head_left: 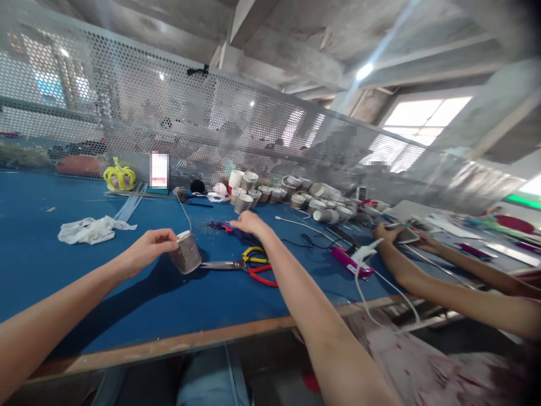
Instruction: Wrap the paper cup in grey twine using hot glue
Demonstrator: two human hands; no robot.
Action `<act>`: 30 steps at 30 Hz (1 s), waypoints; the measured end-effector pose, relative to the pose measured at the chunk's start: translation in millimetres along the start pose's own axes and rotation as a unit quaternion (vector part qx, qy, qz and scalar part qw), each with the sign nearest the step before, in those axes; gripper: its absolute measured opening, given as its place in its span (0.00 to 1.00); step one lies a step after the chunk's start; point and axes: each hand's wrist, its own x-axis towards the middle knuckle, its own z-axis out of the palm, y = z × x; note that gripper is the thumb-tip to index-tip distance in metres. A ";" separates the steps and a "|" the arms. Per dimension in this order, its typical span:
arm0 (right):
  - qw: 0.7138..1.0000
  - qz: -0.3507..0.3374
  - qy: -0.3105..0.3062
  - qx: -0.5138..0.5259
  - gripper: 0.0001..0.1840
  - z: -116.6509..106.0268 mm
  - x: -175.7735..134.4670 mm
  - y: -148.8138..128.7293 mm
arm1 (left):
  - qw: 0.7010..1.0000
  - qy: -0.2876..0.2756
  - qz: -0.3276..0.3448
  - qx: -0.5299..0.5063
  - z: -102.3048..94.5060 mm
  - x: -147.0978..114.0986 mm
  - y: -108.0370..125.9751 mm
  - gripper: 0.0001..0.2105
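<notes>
My left hand (163, 243) pinches the rim of a small cup (186, 255) wound in grey-brown cord, tilted just above the blue table. From its top a strand of cord runs up to a small grey ball of cord (180, 194). My right hand (250, 223) is closed over a blue-and-red hand tool (224, 226) lying on the table; its exact kind is partly hidden. Between the hands and nearer me lie scissors (226, 265) with yellow and red handles, blades pointing at the cup.
Several wrapped cups (298, 201) stand stacked at the back. A white cloth (87, 230), a yellow crown-shaped piece (119, 176) and an upright phone (159, 170) are on the left. To the right, a purple power strip (350, 262) with cables lies beside another person's hands (387, 232).
</notes>
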 end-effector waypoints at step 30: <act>0.761 -0.074 -0.215 0.608 0.06 24.6 -88.0 -65.4 | 0.995 -0.075 0.063 -0.029 -0.9 -0.9 -0.6 0.08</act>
